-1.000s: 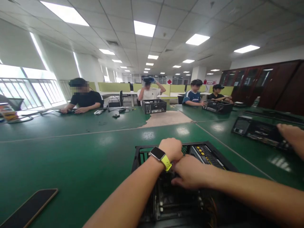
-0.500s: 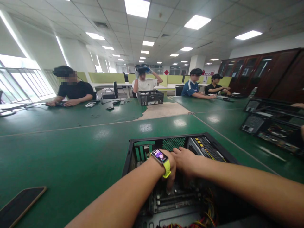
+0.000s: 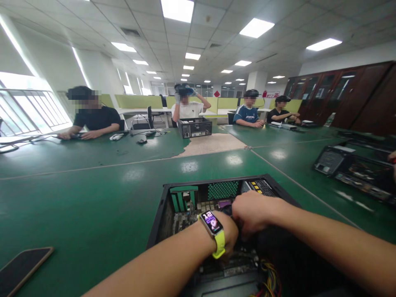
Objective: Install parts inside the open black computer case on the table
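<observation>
- The green table (image 3: 93, 214) has a glossy top, so the open computer case (image 3: 198, 182), lying on it right in front of us, might slide if we pushed hard sideways.
- The power supply (image 3: 262, 187) fills the case's far right corner, near our right hand (image 3: 252, 210); a sudden slip could knock our knuckles against it.
- That hand is loosely curled and our left hand (image 3: 229, 233) bends down beside it, both inside the case; their fingertips are hidden, so we cannot tell how wide either is or whether it grips anything. Pressing blind could strain a part beneath.
- The coloured wires (image 3: 270, 278) bunch near us, by our right forearm; a dragging arm could snag them.
- Our watch (image 3: 212, 222) hangs over the opening, where its hard edge could scrape something.
</observation>
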A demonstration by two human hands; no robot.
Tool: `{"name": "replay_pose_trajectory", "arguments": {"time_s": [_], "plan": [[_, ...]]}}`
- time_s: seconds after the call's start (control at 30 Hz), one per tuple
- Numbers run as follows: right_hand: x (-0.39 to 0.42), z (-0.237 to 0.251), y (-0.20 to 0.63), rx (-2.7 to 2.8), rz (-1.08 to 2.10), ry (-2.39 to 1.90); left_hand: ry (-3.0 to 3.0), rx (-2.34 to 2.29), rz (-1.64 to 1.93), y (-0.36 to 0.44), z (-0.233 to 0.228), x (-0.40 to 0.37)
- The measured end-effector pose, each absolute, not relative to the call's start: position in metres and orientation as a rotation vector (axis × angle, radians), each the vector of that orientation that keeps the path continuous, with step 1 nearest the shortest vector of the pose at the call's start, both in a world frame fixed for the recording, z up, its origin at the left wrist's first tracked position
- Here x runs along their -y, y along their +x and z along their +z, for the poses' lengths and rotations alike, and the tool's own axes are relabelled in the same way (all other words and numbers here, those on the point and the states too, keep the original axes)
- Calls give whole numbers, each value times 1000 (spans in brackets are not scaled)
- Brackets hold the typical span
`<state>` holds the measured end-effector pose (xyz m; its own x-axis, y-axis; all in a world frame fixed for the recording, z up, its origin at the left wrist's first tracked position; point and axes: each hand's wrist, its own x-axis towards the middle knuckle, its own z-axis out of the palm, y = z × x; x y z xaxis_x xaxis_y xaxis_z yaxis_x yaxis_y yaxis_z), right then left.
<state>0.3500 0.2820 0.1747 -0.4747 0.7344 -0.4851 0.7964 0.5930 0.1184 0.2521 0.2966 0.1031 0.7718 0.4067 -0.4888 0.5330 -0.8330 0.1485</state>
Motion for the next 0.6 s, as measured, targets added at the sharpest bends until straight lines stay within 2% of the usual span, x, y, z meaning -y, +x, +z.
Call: {"name": "replay_pose_trajectory", "arguments": {"time_s": [0.1,0.23,0.43,0.6], "plan": [[-283,173,352,-2274,-395,1025,2790,-666,-891,235,141,-282],[-285,161,349,-2254,-493,997,2818,-802,-847,208,157,-272],[-280,149,339,-2333,-327,1098,2819,-916,-630,190,147,-274],[-268,152,330,-2274,-173,1116,2845,-924,-711,195,135,-269]]}}
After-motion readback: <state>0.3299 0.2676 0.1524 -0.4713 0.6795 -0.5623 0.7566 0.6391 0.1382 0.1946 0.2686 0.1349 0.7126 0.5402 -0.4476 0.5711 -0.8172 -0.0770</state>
